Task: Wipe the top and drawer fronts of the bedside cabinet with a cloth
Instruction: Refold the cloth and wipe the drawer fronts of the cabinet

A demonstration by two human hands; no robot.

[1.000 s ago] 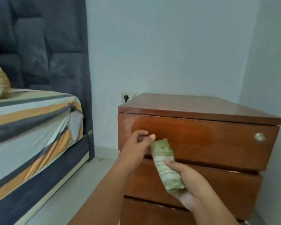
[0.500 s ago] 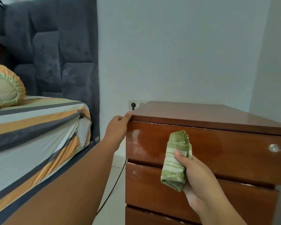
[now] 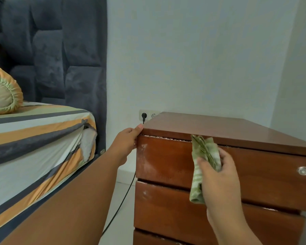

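Green cloth point(image 3: 204, 161) higher, near cabinet top point(image 3: 219, 128)

The cabinet point(image 3: 219, 128) runs off the right and bottom edges

1. To your left you see a bed point(image 3: 34, 138) with a striped sheet, a round pillow point(image 3: 2, 96) and a dark padded headboard point(image 3: 60, 50).
2. A black plug point(image 3: 144, 115) sits in the wall socket point(image 3: 148, 115), its cable point(image 3: 120, 204) trailing to the floor.
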